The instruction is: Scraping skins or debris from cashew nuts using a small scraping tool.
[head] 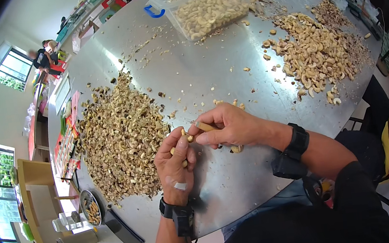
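Note:
Cashew nuts (pixel 186 134) are pinched between the thumb and fingers of my left hand (pixel 176 160), with more partly hidden in its curled fingers. My right hand (pixel 229 124) grips the wooden handle of a small tool (pixel 205 126); its narrow tip points at the nuts. Both hands are close together above the metal table (pixel 202 66). Left of them lies a big heap of cashew pieces and skins (pixel 124 141). A few cashews (pixel 236 148) rest on the metal beneath my right hand.
A clear plastic box of cashews (pixel 208 14) stands at the far side. Another cashew heap (pixel 313 52) lies at right, beside skin crumbs. An ashtray (pixel 91 208), a phone (pixel 123 230) and jars are at the lower left. Other people are at the far left and right.

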### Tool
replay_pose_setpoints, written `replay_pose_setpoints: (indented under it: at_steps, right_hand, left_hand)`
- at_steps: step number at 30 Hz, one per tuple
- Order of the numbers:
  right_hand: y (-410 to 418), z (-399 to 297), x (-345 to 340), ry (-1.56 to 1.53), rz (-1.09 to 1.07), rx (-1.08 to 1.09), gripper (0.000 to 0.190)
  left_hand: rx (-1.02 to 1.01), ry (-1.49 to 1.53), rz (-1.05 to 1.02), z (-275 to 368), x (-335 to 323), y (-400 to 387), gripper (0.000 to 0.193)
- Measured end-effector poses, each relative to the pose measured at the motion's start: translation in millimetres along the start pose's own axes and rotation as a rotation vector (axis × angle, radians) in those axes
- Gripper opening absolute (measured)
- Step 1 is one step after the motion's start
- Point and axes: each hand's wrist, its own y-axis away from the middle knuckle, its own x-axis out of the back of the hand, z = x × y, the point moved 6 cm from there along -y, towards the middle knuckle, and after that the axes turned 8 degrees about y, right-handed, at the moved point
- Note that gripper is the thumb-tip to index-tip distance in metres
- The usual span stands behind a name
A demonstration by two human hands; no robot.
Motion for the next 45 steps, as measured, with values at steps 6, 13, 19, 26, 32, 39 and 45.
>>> replay_pose_setpoints:
  at_steps: [6,13,19,26,32,39,45]
  right_hand:
    - [-2,5,-1,0.216,0.051,0.057,0.016]
    - [3,-8,-1,0.485,0.164,0.225,0.017]
    - [6,-17,1,0.726,0.207,0.507,0.018]
    - [12,-26,0,0.663,-0.028,0.347,0.018]
    - [12,-20,-2,0.691,-0.053,0.409,0.014]
    - [12,-19,-3,0.64,-0.018,0.409,0.022]
    - [11,-18,-4,0.689,0.027,0.451,0.02]
  left_hand:
    - [0.017,-0.025,-0.076,1,-7,2,0.033]
    - [0.004,-0.159,-0.056,6,-11,5,0.036]
    - [-0.075,-0.209,-0.048,15,-12,4,0.037]
    - [-0.158,-0.195,-0.173,23,-8,5,0.038]
    - [-0.166,-0.16,-0.173,23,-14,6,0.039]
    - [-0.189,-0.304,-0.178,23,-9,6,0.04]
    - [-0.154,-0.267,-0.202,22,-9,5,0.038]
